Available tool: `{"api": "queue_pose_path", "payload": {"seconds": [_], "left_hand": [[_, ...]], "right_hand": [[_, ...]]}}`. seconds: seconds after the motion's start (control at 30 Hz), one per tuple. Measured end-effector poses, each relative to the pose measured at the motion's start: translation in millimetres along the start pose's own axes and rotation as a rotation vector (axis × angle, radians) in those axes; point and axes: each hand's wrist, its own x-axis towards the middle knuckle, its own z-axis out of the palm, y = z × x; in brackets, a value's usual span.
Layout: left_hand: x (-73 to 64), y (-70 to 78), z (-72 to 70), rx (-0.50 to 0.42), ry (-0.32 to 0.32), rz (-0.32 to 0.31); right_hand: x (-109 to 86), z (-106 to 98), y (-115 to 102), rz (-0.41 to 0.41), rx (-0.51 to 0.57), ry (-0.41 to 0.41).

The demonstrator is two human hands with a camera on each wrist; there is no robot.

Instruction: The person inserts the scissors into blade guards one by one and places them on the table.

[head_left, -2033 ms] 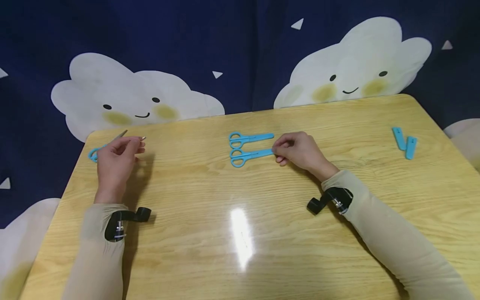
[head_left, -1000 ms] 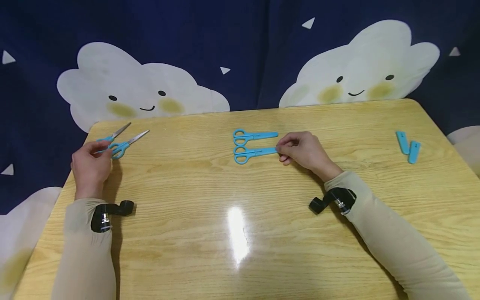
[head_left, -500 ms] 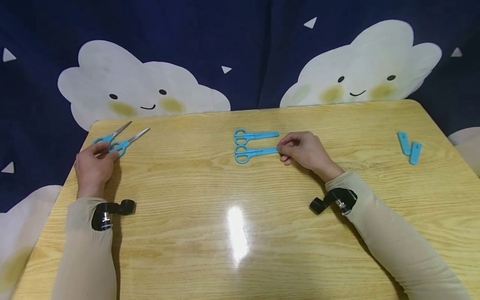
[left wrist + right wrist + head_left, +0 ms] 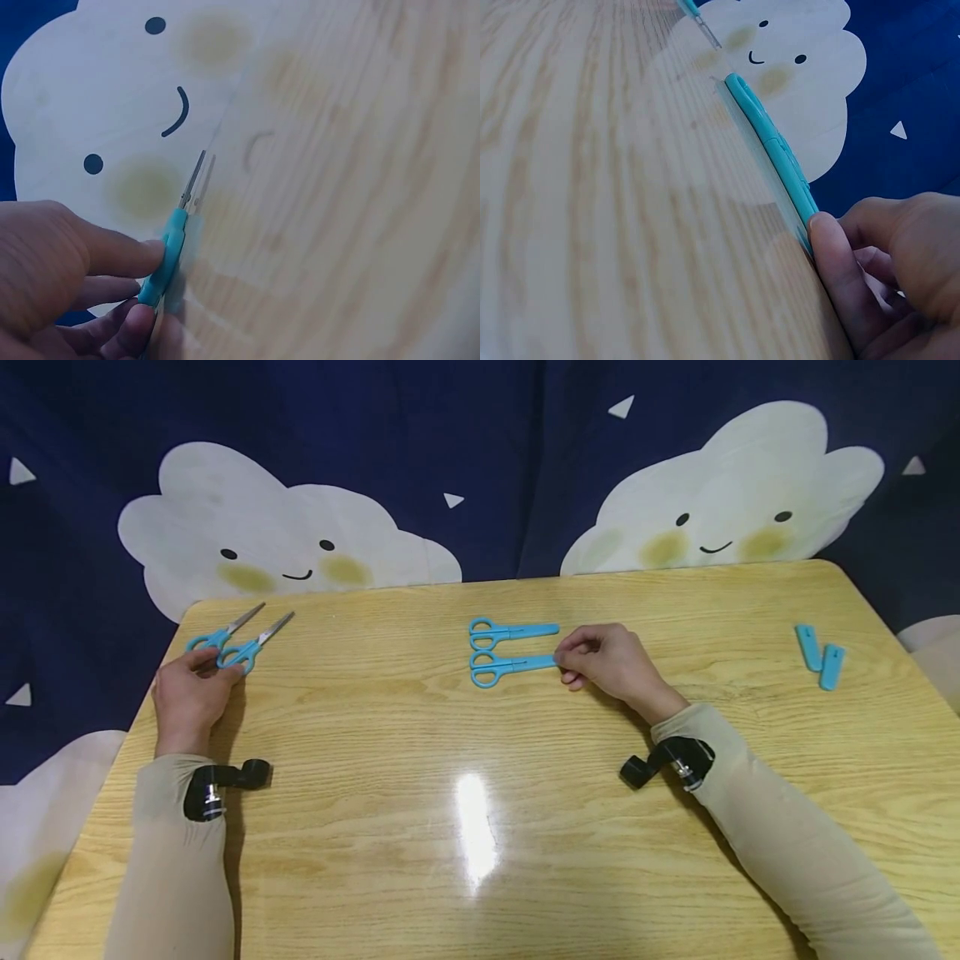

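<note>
At the far left of the table in the head view lie two pairs of blue-handled scissors with bare metal blades, a back pair (image 4: 217, 637) and a front pair (image 4: 242, 655). My left hand (image 4: 191, 697) pinches a blue handle (image 4: 171, 251) between thumb and finger, apparently the front pair's. In mid-table, two sheathed scissors lie side by side, a back pair (image 4: 491, 633) and a front pair (image 4: 495, 668). My right hand (image 4: 611, 664) pinches the tip of the front pair's blue sheath (image 4: 791, 184), with the thumb against its end.
Two loose blue sheaths (image 4: 808, 647) (image 4: 831, 667) lie close together near the right end of the wooden table (image 4: 360, 827). A dark blue curtain (image 4: 495, 460) printed with clouds hangs behind the back edge. Light glares off the table's middle.
My left hand has moved left and back to the scissors' handles, and both bare blades now show. Lately the front bare pair has turned slightly, nearer parallel to its neighbour. My right hand stays put.
</note>
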Motion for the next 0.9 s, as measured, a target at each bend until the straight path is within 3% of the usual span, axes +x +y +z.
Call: {"api": "queue_pose_path", "payload": {"seconds": [0.23,0.53,0.9], "left_hand": [[-0.1,-0.5,-1.6,0.012,-0.072,0.014],[-3.0,-0.2,-2.9,0.038,-0.095,0.054],[-7.8,2.2,-6.2,0.027,-0.192,0.099]], "right_hand": [[-0.6,-0.1,-0.1,0.003,0.011,0.002],[0.2,-0.2,1.0,0.006,0.007,0.001],[-0.9,-0.6,0.5,-0.008,-0.004,0.003]]}}
